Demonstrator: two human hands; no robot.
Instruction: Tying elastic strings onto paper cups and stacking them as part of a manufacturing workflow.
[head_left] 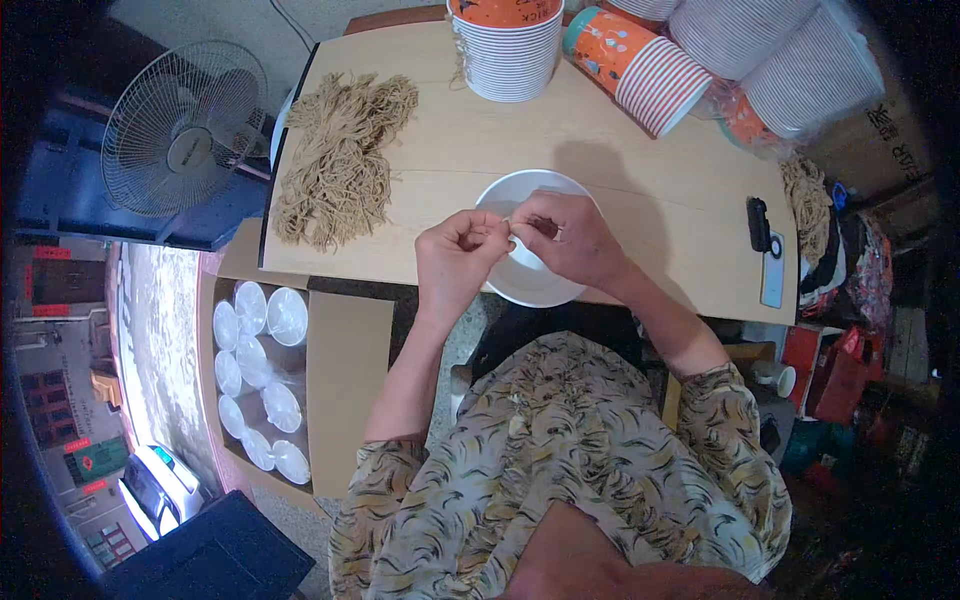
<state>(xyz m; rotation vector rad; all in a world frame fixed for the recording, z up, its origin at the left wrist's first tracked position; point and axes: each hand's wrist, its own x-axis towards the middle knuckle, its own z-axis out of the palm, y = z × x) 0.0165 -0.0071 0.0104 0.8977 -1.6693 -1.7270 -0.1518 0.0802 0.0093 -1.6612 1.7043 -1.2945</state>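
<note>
The work surface is a light wood-topped bench (440, 110) extending across the front of the person. Nearest, below its left front corner, an open cardboard box (350, 370) contains round, translucent containers (285, 318). At the front edge of the bench, the left hand (452, 255) and right hand (575, 235) meet above a white bowl (538, 285). The bowl rests mouth up, near that edge. The fingers of each hand are closed to a narrow pinch, tips adjoining; a small pale item may lie between them, but the hands obscure it. To the right lies a small black object (760, 224). To the left lies a loose bundle of tan string (340, 165). Along the far side, one stack of orange-and-white tubs (508, 65) stands; a second tub stack (650, 80) lies on its side, beside plastic-wrapped stacks (800, 75). Left of the bench is a caged fan (187, 150).
</note>
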